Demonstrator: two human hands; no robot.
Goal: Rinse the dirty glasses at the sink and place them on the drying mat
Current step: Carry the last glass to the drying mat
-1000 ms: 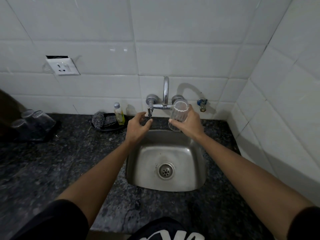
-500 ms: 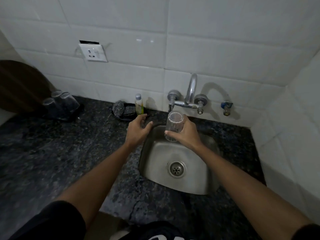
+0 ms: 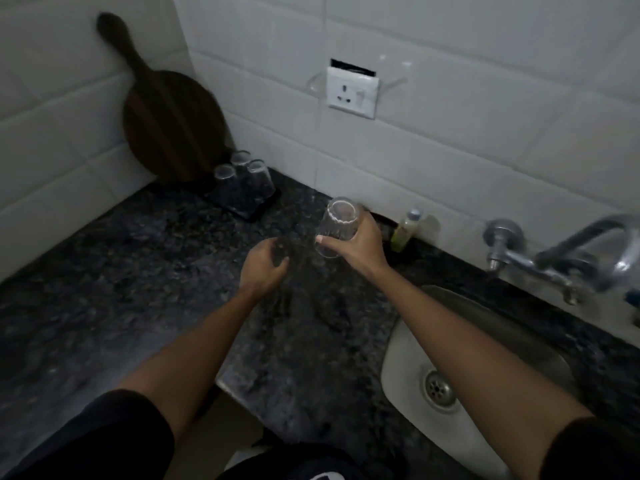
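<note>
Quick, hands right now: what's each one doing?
Left hand: loosely curled, holding nothing, over the counter.
Right hand: gripping a clear glass.

clear ribbed glass (image 3: 337,226), speckled black counter (image 3: 138,271)

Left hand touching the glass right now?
Apart. In the head view the left hand hangs curled over the counter, dark granite visible between it and the glass gripped by the right hand.

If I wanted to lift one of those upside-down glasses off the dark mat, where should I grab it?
Probably around the side wall, coming from the front right. The three glasses stand close together, rims down on the drying mat, with the wooden board right behind. The nearest one has its right wall free.
</note>
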